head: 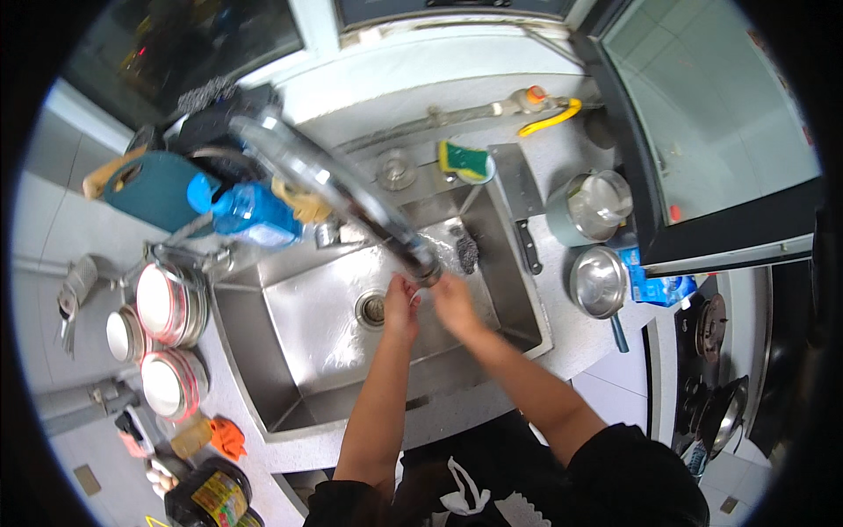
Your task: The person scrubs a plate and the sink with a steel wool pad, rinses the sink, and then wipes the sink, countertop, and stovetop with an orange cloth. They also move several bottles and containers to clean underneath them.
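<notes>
Under the spout of a chrome faucet point(359, 204), my left hand point(400, 308) and my right hand point(454, 309) are close together over a stainless steel sink point(316, 342). Bent fingers show on my left hand. The spout's end partly covers my right hand's fingertips. Whether a small thing is between the hands cannot be told. Left of my left hand is the drain strainer point(373, 309). A dark scouring pad point(467, 254) lies on the wet sink floor, beyond my right hand.
A cleaver point(517, 184) lies along the sink's right rim, near a green and yellow sponge point(466, 161). Farther right are a pot point(573, 217) and a small saucepan point(598, 282). A blue detergent bottle point(257, 214) and lidded jars point(164, 303) stand left.
</notes>
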